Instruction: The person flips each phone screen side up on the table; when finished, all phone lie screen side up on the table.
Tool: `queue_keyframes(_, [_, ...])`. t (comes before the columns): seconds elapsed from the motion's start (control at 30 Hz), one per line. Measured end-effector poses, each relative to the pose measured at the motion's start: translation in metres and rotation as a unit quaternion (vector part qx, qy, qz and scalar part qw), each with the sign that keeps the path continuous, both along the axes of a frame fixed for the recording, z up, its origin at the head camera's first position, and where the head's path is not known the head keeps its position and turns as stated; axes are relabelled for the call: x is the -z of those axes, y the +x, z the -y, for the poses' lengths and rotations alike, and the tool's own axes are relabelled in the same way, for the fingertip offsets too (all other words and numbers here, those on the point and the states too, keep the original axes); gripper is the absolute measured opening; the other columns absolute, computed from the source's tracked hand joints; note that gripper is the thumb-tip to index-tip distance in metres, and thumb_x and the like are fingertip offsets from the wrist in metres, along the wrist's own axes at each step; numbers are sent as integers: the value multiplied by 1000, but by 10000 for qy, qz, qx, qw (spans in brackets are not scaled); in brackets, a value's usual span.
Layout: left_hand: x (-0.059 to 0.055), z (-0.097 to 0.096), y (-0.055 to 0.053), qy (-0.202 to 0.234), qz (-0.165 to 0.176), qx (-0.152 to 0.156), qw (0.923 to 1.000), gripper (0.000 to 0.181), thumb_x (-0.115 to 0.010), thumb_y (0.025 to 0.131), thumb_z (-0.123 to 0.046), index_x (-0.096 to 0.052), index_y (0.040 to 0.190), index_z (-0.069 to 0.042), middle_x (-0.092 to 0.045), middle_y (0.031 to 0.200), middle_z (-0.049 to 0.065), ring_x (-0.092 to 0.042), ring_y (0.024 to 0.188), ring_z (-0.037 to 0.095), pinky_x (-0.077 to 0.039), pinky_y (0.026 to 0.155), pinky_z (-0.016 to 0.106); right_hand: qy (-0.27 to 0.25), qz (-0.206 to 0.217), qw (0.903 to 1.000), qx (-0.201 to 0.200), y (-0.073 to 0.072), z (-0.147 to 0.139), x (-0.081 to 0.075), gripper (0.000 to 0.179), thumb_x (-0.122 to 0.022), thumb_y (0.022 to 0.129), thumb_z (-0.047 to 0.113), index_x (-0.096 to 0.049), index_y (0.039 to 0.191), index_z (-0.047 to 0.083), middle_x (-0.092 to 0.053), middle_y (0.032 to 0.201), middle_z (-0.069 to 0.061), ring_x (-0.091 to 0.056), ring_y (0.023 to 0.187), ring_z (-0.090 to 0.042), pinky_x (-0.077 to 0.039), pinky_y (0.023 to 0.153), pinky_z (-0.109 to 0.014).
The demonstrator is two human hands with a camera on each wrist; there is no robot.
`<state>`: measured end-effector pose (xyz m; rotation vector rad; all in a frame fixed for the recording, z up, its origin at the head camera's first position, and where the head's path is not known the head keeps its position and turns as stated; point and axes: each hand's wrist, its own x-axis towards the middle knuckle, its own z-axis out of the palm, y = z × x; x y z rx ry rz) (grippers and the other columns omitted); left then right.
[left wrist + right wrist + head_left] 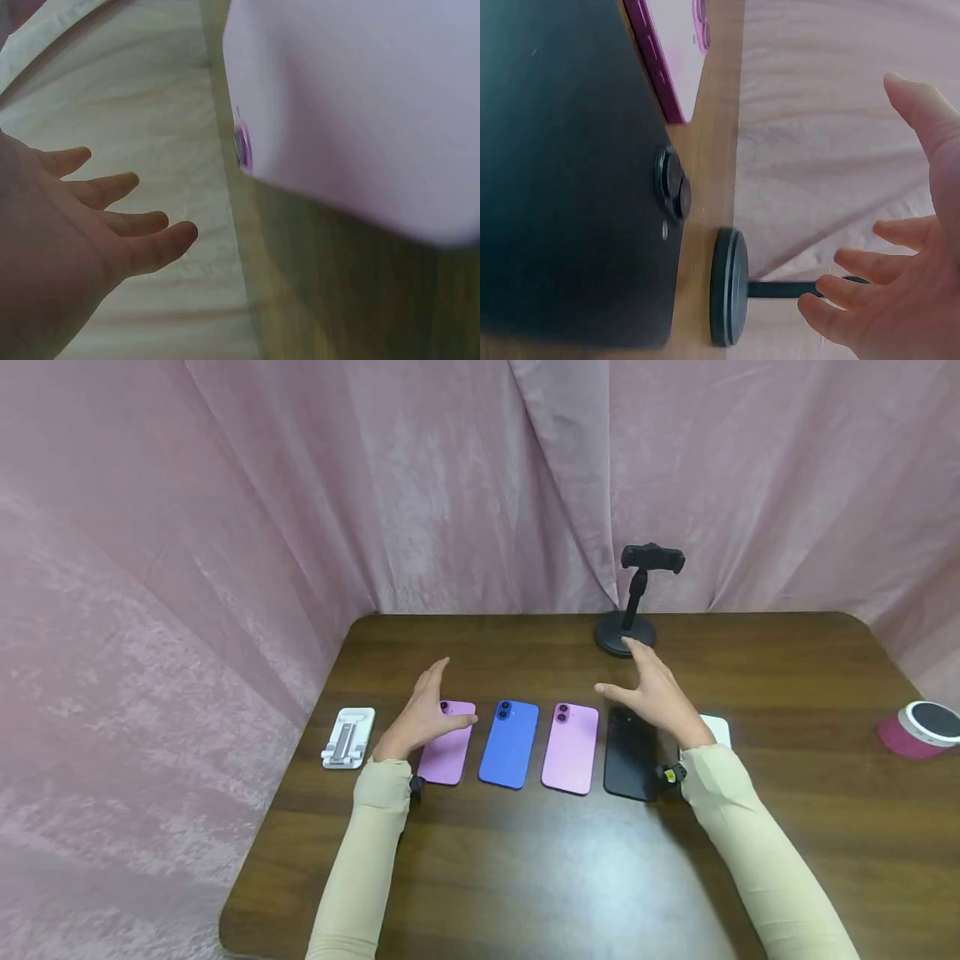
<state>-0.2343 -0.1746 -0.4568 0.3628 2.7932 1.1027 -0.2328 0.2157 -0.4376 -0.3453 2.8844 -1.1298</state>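
Four phones would be a count, so several phones lie face down in a row across the wooden table. My left hand [420, 720] hovers over the leftmost pink phone [445, 758], its fingers spread and its thumb toward the blue phone [509, 747]. Right of that lies a second pink phone [570, 756]. Over the upper end of the black phone [628, 764] is my right hand [658, 697], thumb out to the left and palm bare in the right wrist view. Neither hand holds anything. A white item [718, 729] is partly hidden behind the right wrist.
A white folding phone stand [348, 739] lies at the table's left. Behind the right hand stands a black phone holder [636, 597] on a round base. At the far right edge sits a pink and white round device [917, 731]. A pink curtain [465, 485] hangs behind the table.
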Motion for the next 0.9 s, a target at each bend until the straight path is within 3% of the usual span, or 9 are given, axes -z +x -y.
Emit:
queue_keyframes(0.17, [-1,6,4,119,58,-30,9999,117,-85,76,-36,-10,163,-13,-13,166,17,-11,152,35,-23,114,61,24,77,9997,-211,-6,12,5,101,-75,89,46,-19,160,1,-19,163,-26,-18,148,-47,-20,113,-65])
queue_keyframes(0.37, [3,15,9,-85,183,-135,9997,118,-84,75,-35,-9,163,-13,-14,166,19,-15,151,38,-27,113,62,74,42,9989,-472,-13,33,9,98,-79,87,40,-24,158,0,-24,162,-24,-19,149,-44,-19,115,-63])
queue_keyframes(0.67, [1,27,18,-52,359,-207,9991,118,-86,75,-33,-10,162,-11,-17,165,20,-19,149,41,-25,113,62,78,-35,9969,-777,-23,63,6,96,-79,87,39,-26,158,0,-28,161,-23,-20,148,-45,-18,117,-60])
queue_keyframes(0.9, [-3,33,27,79,287,-137,9995,117,-87,74,-30,-12,162,-10,-23,163,21,-25,147,42,-27,112,62,-83,38,9969,-780,-24,87,0,93,-78,88,37,-28,157,1,-29,161,-20,-23,148,-42,-22,116,-58])
